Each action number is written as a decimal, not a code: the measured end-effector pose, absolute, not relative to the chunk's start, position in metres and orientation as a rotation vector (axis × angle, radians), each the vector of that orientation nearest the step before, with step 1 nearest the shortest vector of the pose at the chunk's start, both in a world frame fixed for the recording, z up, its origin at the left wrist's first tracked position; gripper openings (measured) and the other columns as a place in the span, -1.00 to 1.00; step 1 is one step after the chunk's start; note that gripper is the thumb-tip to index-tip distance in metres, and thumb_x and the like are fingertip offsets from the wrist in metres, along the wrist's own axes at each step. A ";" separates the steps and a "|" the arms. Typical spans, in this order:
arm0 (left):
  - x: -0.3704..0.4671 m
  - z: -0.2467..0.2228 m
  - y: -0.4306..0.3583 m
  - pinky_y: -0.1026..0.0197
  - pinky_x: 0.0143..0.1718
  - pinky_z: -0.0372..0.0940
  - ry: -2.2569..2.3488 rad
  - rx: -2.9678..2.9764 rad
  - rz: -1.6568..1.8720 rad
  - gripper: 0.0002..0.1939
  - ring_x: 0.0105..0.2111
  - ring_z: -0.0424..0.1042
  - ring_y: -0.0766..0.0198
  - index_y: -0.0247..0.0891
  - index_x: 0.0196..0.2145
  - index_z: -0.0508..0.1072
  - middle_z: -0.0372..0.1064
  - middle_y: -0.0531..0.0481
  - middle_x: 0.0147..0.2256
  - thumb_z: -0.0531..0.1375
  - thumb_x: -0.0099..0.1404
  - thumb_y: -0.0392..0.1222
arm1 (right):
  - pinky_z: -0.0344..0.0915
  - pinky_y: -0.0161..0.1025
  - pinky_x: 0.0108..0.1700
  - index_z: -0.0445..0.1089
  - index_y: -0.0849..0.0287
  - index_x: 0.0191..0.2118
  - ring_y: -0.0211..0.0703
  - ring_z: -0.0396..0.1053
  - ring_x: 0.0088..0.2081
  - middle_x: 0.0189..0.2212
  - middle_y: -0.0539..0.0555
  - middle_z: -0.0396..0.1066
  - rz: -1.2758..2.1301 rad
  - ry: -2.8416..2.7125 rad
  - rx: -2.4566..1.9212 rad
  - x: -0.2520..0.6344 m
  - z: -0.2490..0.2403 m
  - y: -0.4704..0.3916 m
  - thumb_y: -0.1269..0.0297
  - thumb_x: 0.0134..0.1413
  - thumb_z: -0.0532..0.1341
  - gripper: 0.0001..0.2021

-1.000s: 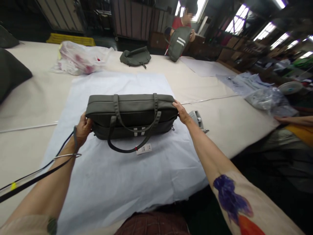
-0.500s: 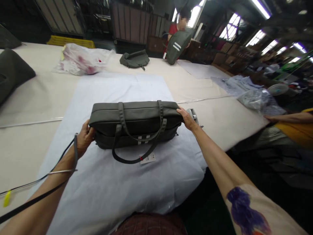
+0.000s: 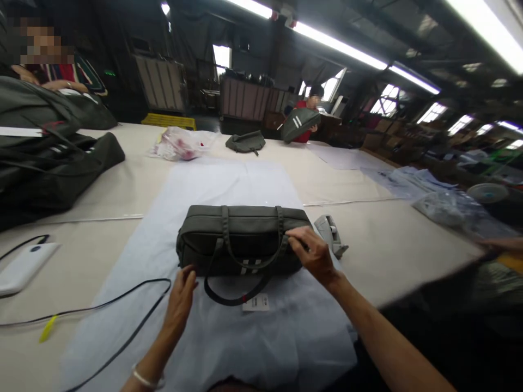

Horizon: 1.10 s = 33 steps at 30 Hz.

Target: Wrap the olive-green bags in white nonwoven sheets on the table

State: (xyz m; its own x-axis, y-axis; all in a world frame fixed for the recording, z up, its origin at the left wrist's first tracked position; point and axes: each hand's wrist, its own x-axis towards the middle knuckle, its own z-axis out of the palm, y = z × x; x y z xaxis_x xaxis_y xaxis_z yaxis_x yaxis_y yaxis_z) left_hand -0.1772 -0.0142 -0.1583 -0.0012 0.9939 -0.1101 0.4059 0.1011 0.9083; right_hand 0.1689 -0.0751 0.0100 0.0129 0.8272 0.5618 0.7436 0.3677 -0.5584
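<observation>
A dark green duffel bag [image 3: 245, 228] with two white stripes lies on its base on a white sheet [image 3: 229, 348]. Its strap handles [image 3: 226, 231] droop over the front, and a white paper tag [image 3: 256, 302] hangs below them. My right hand [image 3: 314, 251] has its fingers pinched at the right end of a handle, against the bag's front. Close to the bag's lower left corner is my left hand [image 3: 182, 296], fingers loosely apart and holding nothing; whether its fingertips touch the bag I cannot tell.
A grey tape dispenser or similar tool [image 3: 330, 234] lies right of the bag. Dark bags [image 3: 53, 158] are piled at left, near a white device [image 3: 28, 268] and a black cord [image 3: 134, 332]. Across the table, a person [image 3: 304, 117] holds another bag. Clear plastic [image 3: 441, 209] lies at right.
My left hand has come off the bag's left end and moved down. My right hand has shifted from the right end to the handle. The cord has slipped off my left wrist. The view has tilted up.
</observation>
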 end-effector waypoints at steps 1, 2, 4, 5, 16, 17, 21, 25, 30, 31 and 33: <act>-0.169 -0.161 -0.026 -0.08 -0.01 0.39 1.413 1.278 0.827 -0.39 0.11 0.33 -0.07 -0.26 0.15 0.24 0.30 -0.28 0.11 -0.08 0.31 0.19 | 0.32 -0.12 -0.04 0.49 0.04 -0.19 -0.06 0.42 -0.17 -0.26 0.06 0.49 0.230 -1.881 -1.362 0.152 0.010 -0.085 0.22 0.23 0.17 -0.84; -0.161 -0.162 -0.036 -0.12 -0.01 0.37 1.293 1.151 0.774 -0.40 0.12 0.32 -0.12 -0.24 0.10 0.31 0.31 -0.28 0.12 -0.02 0.27 0.20 | 0.33 -0.18 -0.14 0.50 0.04 -0.25 -0.10 0.43 -0.26 -0.33 0.03 0.50 0.362 -2.006 -1.362 0.136 0.006 -0.094 0.23 0.22 0.18 -0.86; -0.147 -0.158 -0.051 -0.16 0.03 0.33 1.121 1.055 0.705 -0.43 0.15 0.27 -0.17 -0.21 0.05 0.40 0.31 -0.26 0.14 0.10 0.21 0.19 | 0.30 -0.26 -0.27 0.51 0.06 -0.32 -0.17 0.43 -0.36 -0.40 -0.02 0.50 0.584 -2.186 -1.458 0.114 -0.011 -0.111 0.26 0.17 0.23 -0.90; -0.142 -0.153 -0.056 -0.16 0.07 0.29 1.036 1.058 0.694 -0.45 0.18 0.24 -0.17 -0.18 0.03 0.44 0.31 -0.22 0.15 0.15 0.17 0.17 | 0.28 -0.29 -0.30 0.51 0.07 -0.34 -0.18 0.42 -0.38 -0.41 -0.02 0.50 0.627 -2.234 -1.525 0.107 -0.022 -0.118 0.30 0.14 0.25 -0.92; -0.135 -0.053 -0.070 -0.03 0.08 0.21 0.464 1.045 0.656 -0.85 -0.02 0.40 0.02 -0.26 -0.42 0.46 0.48 -0.11 -0.11 0.25 0.20 -0.12 | 0.13 -0.09 -0.01 0.41 0.04 -0.06 -0.01 0.28 -0.05 -0.01 0.06 0.42 -0.092 -2.324 -1.497 0.095 -0.019 -0.144 0.51 0.12 0.16 -0.70; -0.133 -0.048 -0.068 -0.02 0.08 0.22 0.475 1.052 0.689 -0.86 -0.01 0.39 0.03 -0.25 -0.38 0.47 0.47 -0.11 -0.09 0.24 0.20 -0.13 | 0.13 -0.11 -0.07 0.43 0.05 -0.16 -0.06 0.31 -0.14 -0.10 0.04 0.46 -0.099 -2.313 -1.514 0.096 -0.012 -0.143 0.47 0.16 0.17 -0.80; -0.120 -0.039 -0.062 -0.07 0.17 0.12 0.417 1.138 0.618 -0.41 0.19 0.20 0.01 -0.13 0.06 0.37 0.31 -0.11 0.14 0.31 0.04 -0.24 | 0.15 -0.21 -0.19 0.43 0.10 -0.27 -0.16 0.36 -0.29 -0.29 0.03 0.49 0.018 -2.249 -1.583 0.096 0.022 -0.138 0.37 0.24 0.17 -0.90; -0.102 -0.031 -0.071 0.07 0.09 0.18 0.284 1.228 0.522 -0.29 0.05 0.32 0.14 -0.11 0.16 0.27 0.43 -0.02 -0.05 0.33 0.04 -0.30 | 0.23 -0.32 -0.22 0.47 0.07 -0.21 -0.23 0.42 -0.28 -0.31 -0.02 0.48 0.417 -2.140 -1.597 0.085 0.059 -0.132 0.35 0.25 0.17 -0.88; -0.091 -0.021 -0.072 0.28 -0.46 0.17 0.441 1.056 0.626 -0.61 -0.54 0.34 0.32 -0.30 -0.37 0.40 0.40 0.02 -0.53 0.29 0.17 0.12 | 0.24 -0.33 -0.28 0.45 0.12 -0.40 -0.24 0.38 -0.36 -0.40 -0.03 0.43 0.503 -2.023 -1.647 0.081 0.090 -0.121 0.26 0.15 0.26 -0.88; -0.094 -0.019 -0.069 0.29 -0.49 0.15 0.429 1.014 0.653 -0.57 -0.59 0.30 0.34 -0.29 -0.42 0.37 0.36 0.04 -0.58 0.32 0.12 0.16 | 0.23 -0.32 -0.31 0.43 0.13 -0.42 -0.25 0.35 -0.38 -0.43 -0.03 0.41 0.487 -2.005 -1.660 0.084 0.093 -0.119 0.22 0.15 0.27 -0.84; -0.104 -0.013 -0.062 0.28 -0.44 0.21 0.384 0.924 0.734 -0.56 -0.61 0.27 0.36 -0.28 -0.46 0.34 0.26 0.11 -0.65 0.34 0.10 0.16 | 0.20 -0.32 -0.36 0.39 0.15 -0.45 -0.26 0.30 -0.42 -0.48 -0.04 0.36 0.498 -1.958 -1.661 0.095 0.099 -0.117 0.14 0.15 0.26 -0.77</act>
State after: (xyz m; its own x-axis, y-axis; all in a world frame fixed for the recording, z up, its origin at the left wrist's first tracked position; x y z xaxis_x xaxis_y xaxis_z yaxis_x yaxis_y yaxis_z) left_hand -0.1043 -0.0622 -0.0126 0.6990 0.7151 0.0046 -0.4035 0.3890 0.8282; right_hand 0.0948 -0.1169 0.0986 -0.1124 0.9822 0.1505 0.7910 0.1801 -0.5847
